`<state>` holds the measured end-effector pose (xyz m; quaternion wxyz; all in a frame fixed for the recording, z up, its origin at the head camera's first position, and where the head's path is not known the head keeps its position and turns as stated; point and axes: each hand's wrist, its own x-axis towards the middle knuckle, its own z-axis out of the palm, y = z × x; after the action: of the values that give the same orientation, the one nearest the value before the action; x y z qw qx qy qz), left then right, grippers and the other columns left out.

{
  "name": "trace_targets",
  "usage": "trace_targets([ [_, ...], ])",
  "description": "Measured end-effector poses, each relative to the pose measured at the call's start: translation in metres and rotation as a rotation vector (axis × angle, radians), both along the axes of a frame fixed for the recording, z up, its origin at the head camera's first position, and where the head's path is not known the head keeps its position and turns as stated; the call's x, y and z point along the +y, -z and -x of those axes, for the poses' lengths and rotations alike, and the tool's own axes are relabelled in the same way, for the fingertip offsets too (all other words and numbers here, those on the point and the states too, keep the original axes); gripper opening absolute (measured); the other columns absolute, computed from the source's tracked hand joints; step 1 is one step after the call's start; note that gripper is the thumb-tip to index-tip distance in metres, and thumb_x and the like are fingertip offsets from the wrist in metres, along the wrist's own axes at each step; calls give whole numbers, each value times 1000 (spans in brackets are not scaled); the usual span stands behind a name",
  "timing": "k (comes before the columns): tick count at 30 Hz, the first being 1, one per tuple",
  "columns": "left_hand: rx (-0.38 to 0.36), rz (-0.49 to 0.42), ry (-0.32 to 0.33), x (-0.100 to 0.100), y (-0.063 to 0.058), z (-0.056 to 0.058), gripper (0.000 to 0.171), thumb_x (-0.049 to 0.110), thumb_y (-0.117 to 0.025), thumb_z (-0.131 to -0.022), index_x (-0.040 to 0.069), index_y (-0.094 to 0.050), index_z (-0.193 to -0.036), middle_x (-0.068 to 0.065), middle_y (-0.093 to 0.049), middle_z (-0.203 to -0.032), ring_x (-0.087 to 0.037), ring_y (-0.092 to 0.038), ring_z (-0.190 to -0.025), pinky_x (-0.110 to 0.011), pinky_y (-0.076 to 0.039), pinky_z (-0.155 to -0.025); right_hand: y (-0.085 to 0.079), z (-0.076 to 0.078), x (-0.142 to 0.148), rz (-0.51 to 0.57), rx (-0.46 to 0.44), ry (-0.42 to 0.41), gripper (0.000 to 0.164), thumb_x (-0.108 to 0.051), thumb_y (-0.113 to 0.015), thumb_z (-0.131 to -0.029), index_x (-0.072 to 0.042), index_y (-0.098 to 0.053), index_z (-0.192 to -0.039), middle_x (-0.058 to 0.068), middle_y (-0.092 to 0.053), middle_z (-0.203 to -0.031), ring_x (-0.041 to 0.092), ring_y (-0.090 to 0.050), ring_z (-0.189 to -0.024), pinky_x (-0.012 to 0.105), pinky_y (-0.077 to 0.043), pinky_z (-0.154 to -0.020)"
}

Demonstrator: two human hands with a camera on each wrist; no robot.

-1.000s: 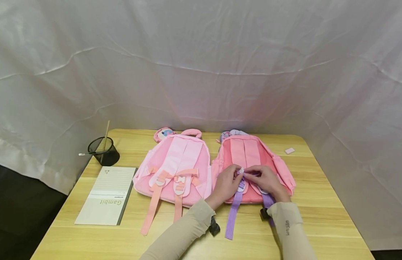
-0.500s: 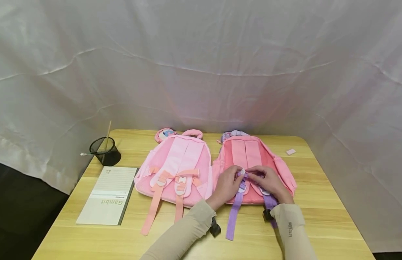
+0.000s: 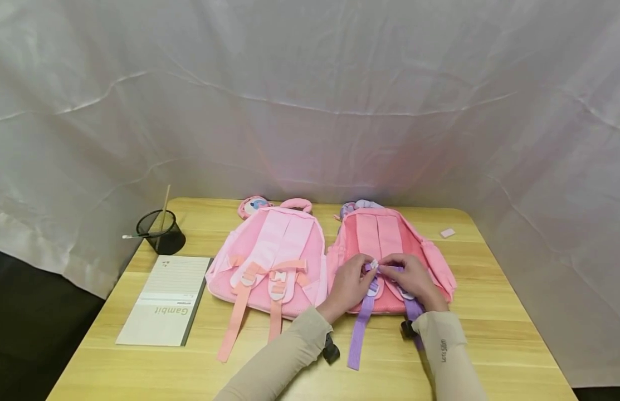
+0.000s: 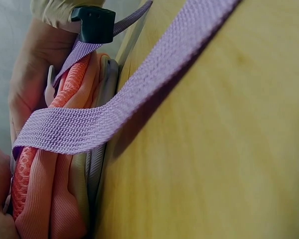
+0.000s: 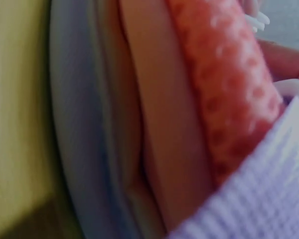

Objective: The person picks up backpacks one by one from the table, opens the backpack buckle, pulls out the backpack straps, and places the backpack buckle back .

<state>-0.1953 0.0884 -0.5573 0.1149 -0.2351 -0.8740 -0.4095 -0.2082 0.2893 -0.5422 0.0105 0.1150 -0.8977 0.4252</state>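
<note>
In the head view, a coral-pink backpack lies with its straps upward, right of the table's middle. Above its lower part both hands meet at a small white buckle. My left hand pinches this buckle with thumb and forefinger. From the other side, my right hand pinches a purple strap close to the buckle. White prongs show at the top right of the right wrist view. A loose purple webbing tail drapes over the bag's edge onto the table. Fingers partly hide the buckle.
A paler pink backpack with orange straps lies directly left. Farther left are a notepad and a black mesh pen cup holding thin sticks. An eraser-like pink block sits at right. Grey cloth hangs behind the table.
Both hands stay at the white buckle, with only slight finger movement. The backpacks keep their places; the head view shifts a little.
</note>
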Motion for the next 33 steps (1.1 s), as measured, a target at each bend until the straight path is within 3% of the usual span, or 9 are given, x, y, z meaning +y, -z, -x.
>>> trace_targets([
  [9, -20, -9, -4, 0, -1, 1, 20, 26, -66, -103, 14, -68, -118, 1, -71, -104, -6, -63, -88, -18, -50, -79, 1, 4, -2, 14, 0, -22, 13, -21, -75, -95, -13, -79, -106, 4, -78, -109, 18, -67, -108, 33, -50, -96],
  [19, -35, -44, -6, 1, 1, 1, 18, 26, -69, -101, 16, -68, -116, 4, -69, -96, -3, -59, -82, -16, -47, -74, 2, 3, 1, 21, -1, -7, 17, -26, -73, -98, -13, -79, -109, 4, -77, -111, 16, -66, -107, 27, -50, -93],
  [26, -87, -97, -7, 0, 2, 1, 22, 25, -72, -99, 15, -68, -118, 3, -70, -93, -1, -58, -79, -14, -48, -71, 4, 1, 2, 43, 18, -43, 26, -30, -68, -101, -15, -76, -121, 5, -75, -122, 12, -63, -114, 23, -47, -96],
  [33, -141, -164, 0, -1, 3, 1, 23, 23, -76, -96, 15, -67, -116, 0, -75, -96, 0, -64, -81, -15, -52, -74, 4, 0, 1, 56, 31, -84, 26, -16, -71, -98, -6, -74, -122, 11, -75, -122, 15, -64, -115, 27, -49, -99],
])
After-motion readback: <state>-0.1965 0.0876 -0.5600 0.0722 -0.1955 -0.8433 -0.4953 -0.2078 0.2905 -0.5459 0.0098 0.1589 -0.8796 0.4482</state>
